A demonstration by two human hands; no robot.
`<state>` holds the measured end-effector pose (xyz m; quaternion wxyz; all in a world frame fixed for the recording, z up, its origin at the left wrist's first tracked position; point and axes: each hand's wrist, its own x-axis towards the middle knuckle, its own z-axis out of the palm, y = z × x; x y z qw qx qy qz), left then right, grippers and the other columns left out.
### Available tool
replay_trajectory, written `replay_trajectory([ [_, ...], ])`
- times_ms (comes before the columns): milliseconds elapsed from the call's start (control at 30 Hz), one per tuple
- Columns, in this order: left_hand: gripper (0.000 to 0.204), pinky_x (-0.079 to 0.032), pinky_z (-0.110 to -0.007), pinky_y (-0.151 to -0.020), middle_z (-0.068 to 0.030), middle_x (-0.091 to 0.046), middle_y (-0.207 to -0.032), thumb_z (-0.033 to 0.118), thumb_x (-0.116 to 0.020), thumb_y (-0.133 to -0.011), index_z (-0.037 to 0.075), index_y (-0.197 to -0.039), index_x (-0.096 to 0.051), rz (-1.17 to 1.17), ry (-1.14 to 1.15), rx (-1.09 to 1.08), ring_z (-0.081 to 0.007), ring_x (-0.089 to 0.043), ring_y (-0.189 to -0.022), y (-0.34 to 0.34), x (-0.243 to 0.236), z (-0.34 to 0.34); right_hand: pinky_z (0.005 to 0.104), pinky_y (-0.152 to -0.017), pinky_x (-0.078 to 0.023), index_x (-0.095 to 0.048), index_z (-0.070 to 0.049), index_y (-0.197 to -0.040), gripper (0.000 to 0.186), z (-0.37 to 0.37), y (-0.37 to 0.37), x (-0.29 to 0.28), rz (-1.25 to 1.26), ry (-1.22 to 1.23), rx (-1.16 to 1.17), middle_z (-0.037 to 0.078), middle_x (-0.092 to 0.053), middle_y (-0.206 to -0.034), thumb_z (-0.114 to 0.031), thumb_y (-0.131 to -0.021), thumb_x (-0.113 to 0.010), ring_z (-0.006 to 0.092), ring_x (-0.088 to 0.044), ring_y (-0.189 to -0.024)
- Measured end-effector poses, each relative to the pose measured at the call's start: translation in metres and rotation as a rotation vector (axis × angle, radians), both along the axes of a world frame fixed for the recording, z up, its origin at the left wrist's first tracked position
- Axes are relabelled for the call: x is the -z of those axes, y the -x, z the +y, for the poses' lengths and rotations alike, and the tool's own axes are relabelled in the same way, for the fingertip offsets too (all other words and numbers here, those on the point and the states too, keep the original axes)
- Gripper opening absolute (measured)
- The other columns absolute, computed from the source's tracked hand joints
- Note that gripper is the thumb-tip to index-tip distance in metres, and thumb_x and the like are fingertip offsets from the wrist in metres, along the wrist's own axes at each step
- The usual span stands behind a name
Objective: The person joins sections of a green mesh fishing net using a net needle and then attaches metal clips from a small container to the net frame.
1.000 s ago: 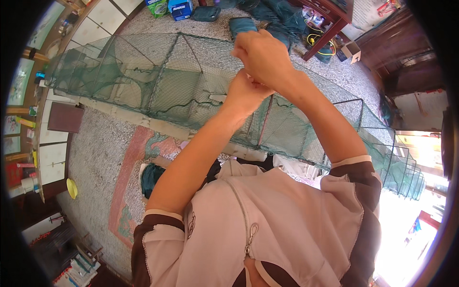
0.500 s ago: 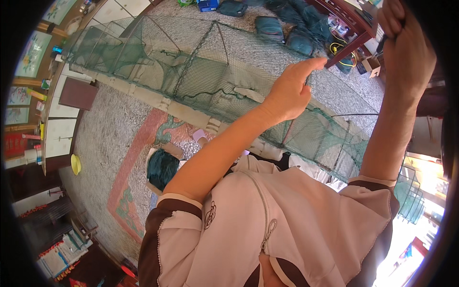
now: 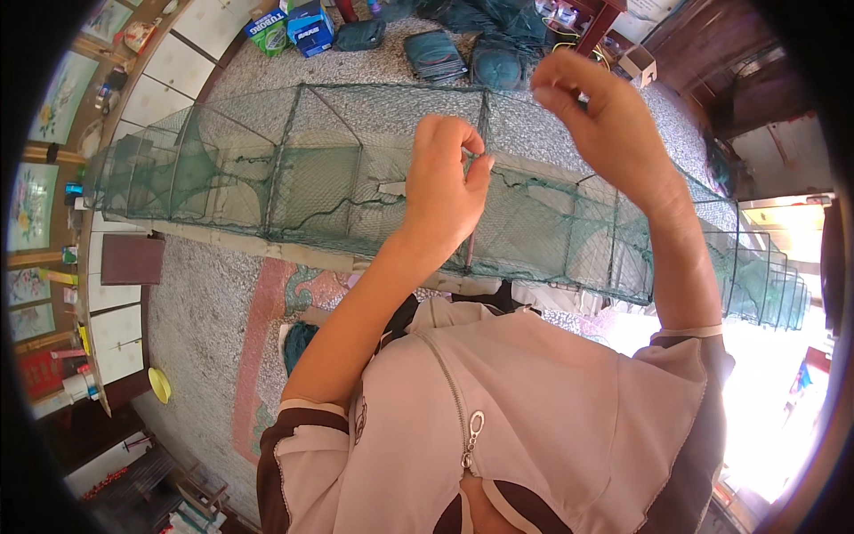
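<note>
A long green mesh fishing trap (image 3: 320, 178) with several thin box frames stretches across the view in front of me. My left hand (image 3: 445, 182) is closed in a pinch at one of its frame rods, near the middle, with the fingertips against the netting. Farther right and higher, my right hand (image 3: 609, 125) hangs above the trap, its fingers curled toward the thumb. Whatever those fingers hold, perhaps something very thin, does not show. A dark cord (image 3: 329, 212) runs along the mesh left of my left hand.
Folded dark net bundles (image 3: 434, 55) lie on the speckled floor beyond the trap, with a blue box (image 3: 310, 28) to their left. White cabinets (image 3: 116, 254) line the left side. A yellow bowl (image 3: 159, 385) is on the floor at left. Bright light fills the right.
The view has shifted to the right. My right hand has come down from high up toward my left hand. My left hand's outstretched index finger has bent into a pinch.
</note>
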<state>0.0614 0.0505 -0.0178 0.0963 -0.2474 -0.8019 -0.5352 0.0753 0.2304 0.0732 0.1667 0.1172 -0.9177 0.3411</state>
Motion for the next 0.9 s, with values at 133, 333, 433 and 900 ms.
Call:
replay_trajectory([
  [133, 0.024, -0.045, -0.028, -0.065, -0.0061, -0.048, -0.091, -0.002, -0.069, -0.073, 0.005, -0.088, -0.053, 0.006, 0.041, -0.006, -0.0157, -0.049, -0.07, -0.006, -0.003, -0.004, 0.04, -0.07, -0.047, -0.06, -0.01, -0.088, 0.007, 0.001, -0.01, 0.021, -0.024, -0.211, 0.041, 0.008, -0.06, -0.082, -0.015, -0.084, -0.058, 0.03, -0.058, -0.082],
  [333, 0.028, -0.047, -0.027, -0.071, -0.0057, -0.05, -0.095, 0.004, -0.073, -0.074, 0.002, -0.098, -0.057, -0.145, -0.016, -0.024, -0.0138, -0.051, -0.076, -0.007, 0.004, -0.007, 0.0402, -0.069, -0.048, -0.063, -0.01, -0.082, 0.004, -0.004, -0.009, 0.041, 0.019, -0.304, 0.068, 0.007, -0.058, -0.081, -0.013, -0.081, -0.06, 0.0284, -0.057, -0.083],
  [433, 0.038, -0.048, -0.026, -0.076, -0.0055, -0.052, -0.099, 0.008, -0.075, -0.076, 0.0, -0.109, -0.058, -0.304, -0.022, -0.004, -0.0128, -0.053, -0.083, -0.001, 0.009, -0.011, 0.04, -0.069, -0.047, -0.063, -0.009, -0.081, 0.003, -0.007, -0.003, 0.048, 0.042, -0.334, 0.074, 0.006, -0.058, -0.08, -0.011, -0.08, -0.061, 0.0284, -0.057, -0.082],
  [900, 0.047, -0.045, -0.026, -0.083, -0.0062, -0.055, -0.102, 0.012, -0.076, -0.076, -0.004, -0.116, -0.056, -0.816, -0.23, 0.162, -0.0136, -0.052, -0.094, 0.013, 0.012, -0.015, 0.0376, -0.066, -0.047, -0.061, -0.004, -0.087, 0.012, -0.047, 0.026, 0.077, 0.133, -0.034, -0.05, 0.01, -0.056, -0.09, -0.014, -0.082, -0.064, 0.0296, -0.057, -0.081],
])
